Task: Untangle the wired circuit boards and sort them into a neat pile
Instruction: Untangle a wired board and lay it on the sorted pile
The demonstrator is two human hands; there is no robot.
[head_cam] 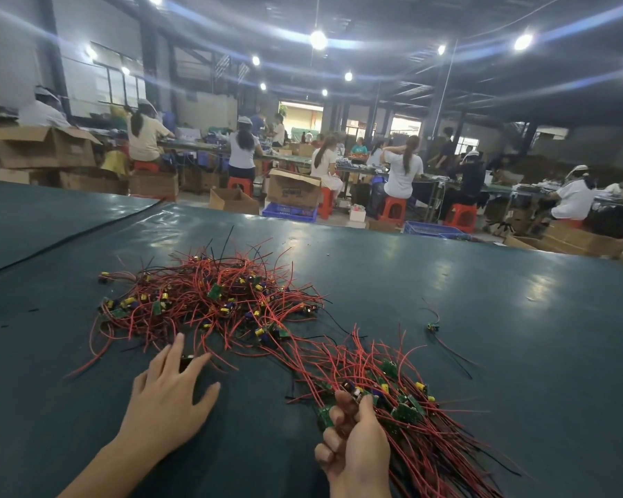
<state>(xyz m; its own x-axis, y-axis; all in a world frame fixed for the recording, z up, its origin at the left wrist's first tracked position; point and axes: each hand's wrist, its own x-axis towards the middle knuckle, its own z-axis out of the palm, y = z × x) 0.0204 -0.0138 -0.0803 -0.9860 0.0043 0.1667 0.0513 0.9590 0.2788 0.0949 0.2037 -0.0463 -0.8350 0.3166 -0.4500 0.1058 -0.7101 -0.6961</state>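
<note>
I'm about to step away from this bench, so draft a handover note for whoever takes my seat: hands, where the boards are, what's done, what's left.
Left hand: open, fingers spread at the near edge of the tangled pile.
Right hand: grips the sorted bundle by its boards, with the wires trailing to the near right.
A stray board lies alone on the green table, right of the pile.
Done: one bundle gathered.
Left: untangle the large pile, which looks like the bigger share, and add the stray board.
</note>
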